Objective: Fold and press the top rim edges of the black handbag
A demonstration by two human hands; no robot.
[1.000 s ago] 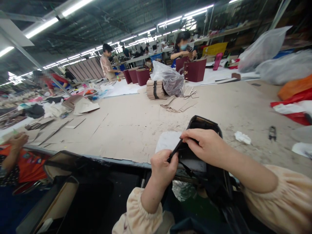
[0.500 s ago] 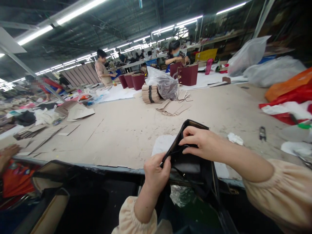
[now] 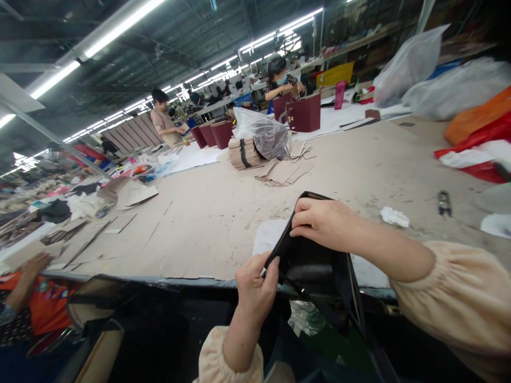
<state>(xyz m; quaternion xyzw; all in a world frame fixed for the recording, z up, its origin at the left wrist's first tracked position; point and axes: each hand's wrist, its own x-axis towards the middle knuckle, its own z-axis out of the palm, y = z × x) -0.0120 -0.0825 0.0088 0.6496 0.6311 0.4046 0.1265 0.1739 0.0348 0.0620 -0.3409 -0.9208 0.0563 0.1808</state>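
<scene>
Your L hand (image 3: 256, 284) is clamped, thumb against fingers, on the near rim of the black bag (image 3: 313, 268); if that pinch slackens, the edge could prob. spring loose. The bag gapes, tilted, by the table (image 3: 199, 229) edge; w/ poor support it might slip down. Your R hand (image 3: 315, 222) curls at the rim farther up, can't tell if clamped; uneven pull could crease it.

Blk bag (image 3: 311, 266) part-hidden behind R hand (image 3: 321, 221), orange bundle (image 3: 479, 121) cut off.
</scene>
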